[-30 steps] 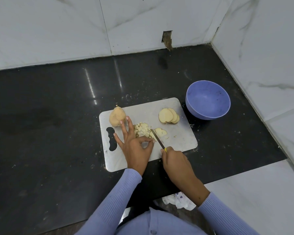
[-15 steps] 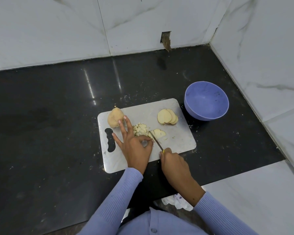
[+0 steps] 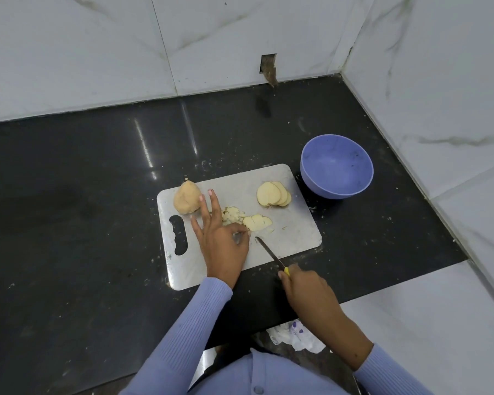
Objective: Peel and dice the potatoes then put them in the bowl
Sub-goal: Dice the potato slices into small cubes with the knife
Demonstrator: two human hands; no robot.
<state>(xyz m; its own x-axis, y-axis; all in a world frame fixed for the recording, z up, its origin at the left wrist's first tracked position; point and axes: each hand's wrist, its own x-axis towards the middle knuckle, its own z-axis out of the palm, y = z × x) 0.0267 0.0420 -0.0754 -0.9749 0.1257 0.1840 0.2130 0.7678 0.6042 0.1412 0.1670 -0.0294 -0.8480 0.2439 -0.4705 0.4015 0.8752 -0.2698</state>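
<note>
Dull metal, glossy stone, matt plastic

The cutting board (image 3: 294, 232) looks like brushed metal with a dull grey sheen. The counter (image 3: 83, 223) is polished black stone, glossy with streaks of reflected light and scattered crumbs. The walls (image 3: 69, 52) are smooth, veined white marble tile. The bowl (image 3: 336, 166) looks like matt lilac plastic. The sleeves (image 3: 180, 334) are ribbed knit cloth. The potato slices (image 3: 273, 194) show moist, pale cut faces.

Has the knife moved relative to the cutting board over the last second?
Yes. The knife, gripped by the right hand, has pulled back from the diced potato toward the cutting board's near edge.
</note>
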